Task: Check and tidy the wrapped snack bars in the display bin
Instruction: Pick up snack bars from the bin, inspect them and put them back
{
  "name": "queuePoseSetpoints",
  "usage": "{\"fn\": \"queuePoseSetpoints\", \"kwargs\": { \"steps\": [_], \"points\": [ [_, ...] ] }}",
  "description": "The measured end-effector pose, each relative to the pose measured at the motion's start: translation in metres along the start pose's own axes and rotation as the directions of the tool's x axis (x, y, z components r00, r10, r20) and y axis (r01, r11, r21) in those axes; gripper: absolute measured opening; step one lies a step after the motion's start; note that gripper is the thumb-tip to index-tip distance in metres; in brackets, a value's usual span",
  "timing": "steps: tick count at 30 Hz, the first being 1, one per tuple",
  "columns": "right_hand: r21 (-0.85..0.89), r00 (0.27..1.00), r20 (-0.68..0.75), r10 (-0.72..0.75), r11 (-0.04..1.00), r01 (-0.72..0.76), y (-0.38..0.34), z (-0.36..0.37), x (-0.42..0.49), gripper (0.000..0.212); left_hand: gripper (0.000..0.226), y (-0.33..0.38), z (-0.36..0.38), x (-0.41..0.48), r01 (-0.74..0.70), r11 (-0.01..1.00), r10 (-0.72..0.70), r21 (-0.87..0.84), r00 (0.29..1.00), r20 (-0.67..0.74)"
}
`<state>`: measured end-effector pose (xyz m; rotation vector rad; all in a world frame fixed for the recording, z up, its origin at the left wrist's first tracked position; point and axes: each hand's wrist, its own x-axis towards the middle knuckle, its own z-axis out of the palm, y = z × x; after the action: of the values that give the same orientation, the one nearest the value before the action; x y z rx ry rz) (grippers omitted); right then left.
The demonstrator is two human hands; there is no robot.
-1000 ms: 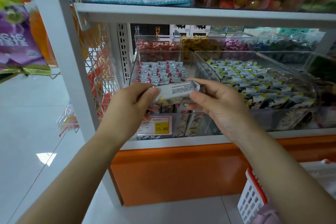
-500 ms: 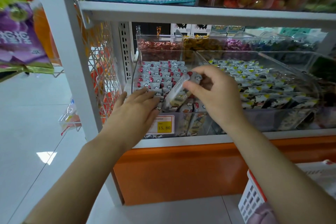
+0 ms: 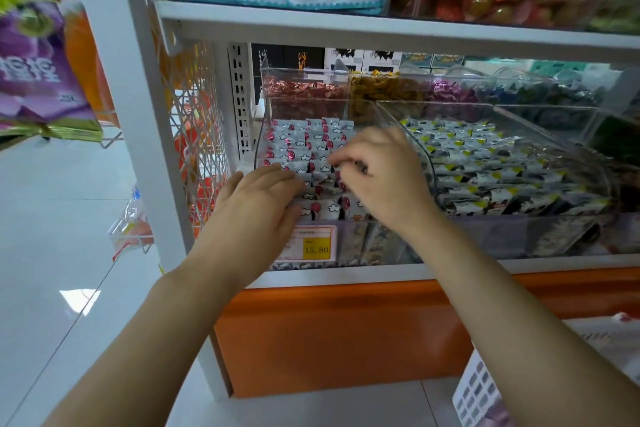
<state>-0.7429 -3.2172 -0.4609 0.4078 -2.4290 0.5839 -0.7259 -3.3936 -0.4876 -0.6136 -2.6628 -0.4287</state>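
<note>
two hands work in the clear plastic display bin (image 3: 360, 246), just behind its yellow price tag (image 3: 317, 248). the left hand (image 3: 256, 204) lies flat, fingers straight, on the front white-and-red wrapped snack bars (image 3: 304, 146). the right hand (image 3: 384, 177), just beside it, curls its fingers among the bars; whether it pinches one i cannot tell. best to press lightly and nudge loose front bars into line with the neat rows farther back.

Silver-wrapped snack bars (image 3: 301, 146), red-and-cloud print, lying in packed rows, inside clear display bin (image 3: 374, 246)
</note>
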Motion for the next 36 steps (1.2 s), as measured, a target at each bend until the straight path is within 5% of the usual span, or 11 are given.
{"fn": "queuePoseSetpoints", "kwargs": {
  "steps": [7,13,18,21,23,26,30,36],
  "points": [
    [-0.234,0.985,0.169,-0.036,0.969,0.076,0.007,0.019,0.003,0.015,0.04,0.001,-0.002,0.003,-0.005,0.999,0.003,-0.046,0.999,-0.035],
    [0.219,0.987,-0.133,0.087,0.974,-0.057,0.003,0.007,0.011,0.009,0.035,0.003,-0.002,0.005,-0.035,0.997,0.028,-0.073,0.996,-0.085],
    [0.402,0.87,-0.418,0.26,0.912,-0.079,0.009,-0.009,-0.003,0.01,0.029,0.006,-0.001,0.004,0.016,0.997,-0.033,-0.077,0.972,-0.231],
    [0.656,0.801,-0.313,0.51,0.726,-0.206,0.013,-0.011,-0.012,0.015,0.035,0.01,-0.004,0.006,0.06,0.989,-0.096,-0.135,0.957,-0.274],
    [0.785,0.781,-0.171,0.601,0.563,-0.26,0.01,-0.011,-0.017,0.017,0.046,0.016,-0.008,0.006,0.084,0.942,-0.155,-0.325,0.968,-0.199],
    [0.919,0.78,0.039,0.625,0.284,-0.274,0.003,-0.01,-0.024,0.016,0.022,0.024,-0.01,0.004,0.075,0.792,-0.181,-0.605,0.977,-0.116],
    [0.95,0.808,0.306,0.503,-0.109,-0.292,0.002,-0.015,-0.031,0.01,0.019,0.019,-0.012,0.005,0.159,0.65,-0.334,-0.743,0.938,-0.092],
    [0.896,0.806,0.44,0.397,-0.256,-0.363,0.005,-0.021,-0.033,0.027,0.018,0.012,-0.012,0.005,0.214,0.466,-0.45,-0.859,0.893,-0.022]
  ]
}}
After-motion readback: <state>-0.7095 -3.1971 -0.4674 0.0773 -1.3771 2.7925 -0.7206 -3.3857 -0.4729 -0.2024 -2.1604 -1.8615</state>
